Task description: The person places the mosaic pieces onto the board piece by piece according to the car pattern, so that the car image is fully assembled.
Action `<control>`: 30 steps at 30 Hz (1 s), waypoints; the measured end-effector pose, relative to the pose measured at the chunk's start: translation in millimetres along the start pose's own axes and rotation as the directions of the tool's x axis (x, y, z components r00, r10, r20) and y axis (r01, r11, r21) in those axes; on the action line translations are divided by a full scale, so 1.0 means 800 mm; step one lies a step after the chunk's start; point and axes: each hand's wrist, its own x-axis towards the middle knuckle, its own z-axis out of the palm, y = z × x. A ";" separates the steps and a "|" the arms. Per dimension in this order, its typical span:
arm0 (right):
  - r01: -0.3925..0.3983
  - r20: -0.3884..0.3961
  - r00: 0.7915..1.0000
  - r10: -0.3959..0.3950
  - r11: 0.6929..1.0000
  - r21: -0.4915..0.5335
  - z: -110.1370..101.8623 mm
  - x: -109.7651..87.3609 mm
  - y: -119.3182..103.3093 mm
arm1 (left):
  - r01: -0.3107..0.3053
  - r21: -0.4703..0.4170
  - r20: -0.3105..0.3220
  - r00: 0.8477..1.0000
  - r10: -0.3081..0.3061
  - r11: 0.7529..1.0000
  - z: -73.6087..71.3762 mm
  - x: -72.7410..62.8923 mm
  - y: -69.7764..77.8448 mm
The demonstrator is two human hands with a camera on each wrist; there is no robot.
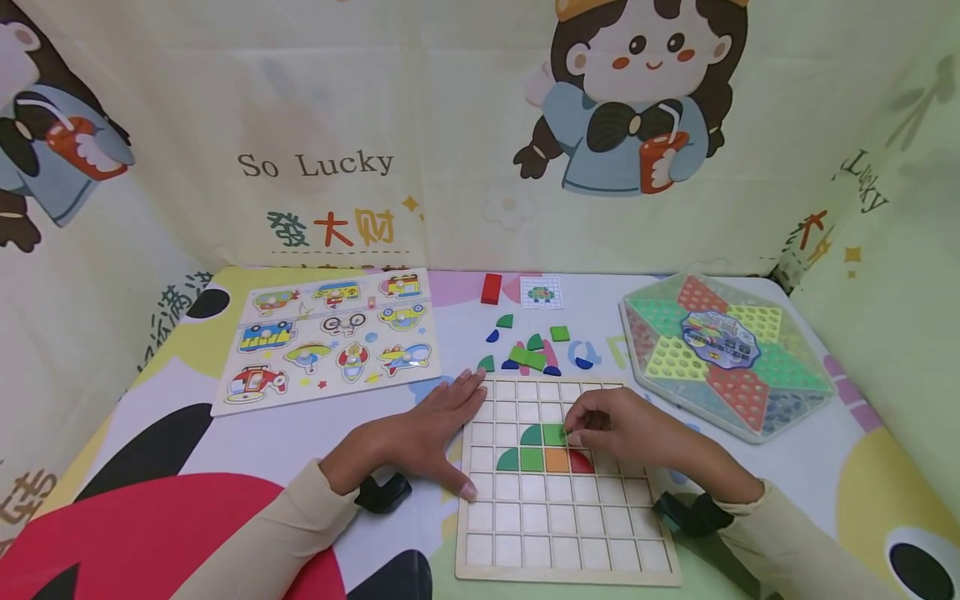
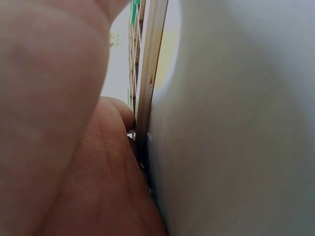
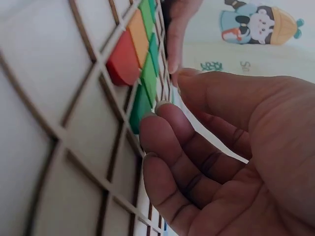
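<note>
A wooden grid board (image 1: 567, 575) lies on the table. Green squares and quarter-rounds, an orange square (image 1: 557, 460) and a red quarter-round (image 1: 580, 462) sit in its cells. My left hand (image 1: 420, 433) spreads along the board's left edge, its thumb on the frame. Over the upper cells, my right hand (image 1: 630, 425) has loosely curled fingers beside the upper green square (image 1: 553, 434). In the right wrist view, a dark green quarter-round (image 3: 141, 109) lies in its cell at the fingertips, with the thumb apart from it. That piece is hidden behind the hand in the head view.
Loose green and blue pieces (image 1: 527, 358) lie beyond the board. Further back are a red block (image 1: 491, 289) and a pattern card (image 1: 541, 293). A vehicle puzzle board (image 1: 330, 337) is on the left, a hexagonal Chinese checkers box (image 1: 723, 354) on the right.
</note>
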 end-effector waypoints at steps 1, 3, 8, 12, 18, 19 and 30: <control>-0.001 -0.012 1.000 0.001 1.000 -0.006 -0.001 0.002 0.001 | 0.003 0.000 0.001 1.000 -0.003 1.000 0.000 0.000 0.000; -0.004 -0.035 0.999 0.003 1.000 -0.018 -0.004 0.007 0.001 | 0.007 0.001 0.002 1.000 -0.007 1.000 0.000 0.000 0.001; -0.043 -0.070 0.997 0.040 0.998 -0.036 -0.008 0.018 0.000 | 0.010 0.004 0.003 1.000 -0.010 1.000 0.000 0.000 0.001; -0.059 -0.104 0.993 0.054 0.998 -0.038 -0.010 0.025 0.002 | 0.010 0.003 0.004 1.000 -0.010 1.000 -0.001 0.000 0.002; -0.080 -0.173 0.983 0.067 0.995 -0.066 -0.013 0.036 0.010 | 0.011 0.001 0.003 1.000 -0.011 1.000 0.000 0.000 0.002; -0.089 -0.183 0.980 0.075 0.994 -0.068 -0.013 0.038 0.012 | 0.013 0.001 0.002 1.000 -0.013 1.000 0.000 0.000 0.002; -0.132 -0.276 0.955 0.109 0.989 -0.066 -0.024 0.060 0.024 | 0.015 -0.004 0.005 1.000 -0.015 1.000 -0.001 0.000 0.002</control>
